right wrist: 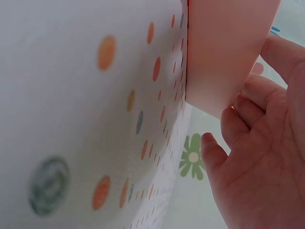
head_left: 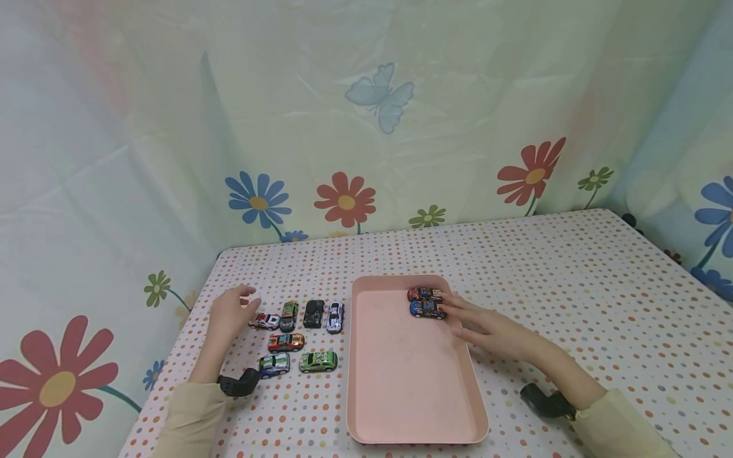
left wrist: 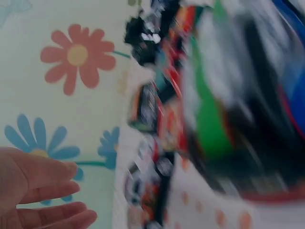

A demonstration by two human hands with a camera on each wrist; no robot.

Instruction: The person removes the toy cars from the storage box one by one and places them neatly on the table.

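Note:
In the head view my left hand (head_left: 230,312) is at the left, beside a white and red toy car (head_left: 265,321). The left wrist view shows that hand's fingers (left wrist: 57,215) loosely extended, with nothing between them. My right hand (head_left: 495,332) reaches over the right rim of a pink tray (head_left: 401,381). Its fingertips are at the right ends of a blue toy car (head_left: 425,310) and a red and black toy car (head_left: 422,294), side by side in the tray's far right corner. From the right wrist, the tray wall (right wrist: 224,52) hides the fingertips of my right hand (right wrist: 262,133).
Left of the tray stand a green and black car (head_left: 289,316), a black car (head_left: 314,313), a white and blue car (head_left: 335,317), a red and yellow car (head_left: 286,343), a white and green car (head_left: 274,365) and a green car (head_left: 318,361). A dotted cloth (head_left: 544,273) covers the table.

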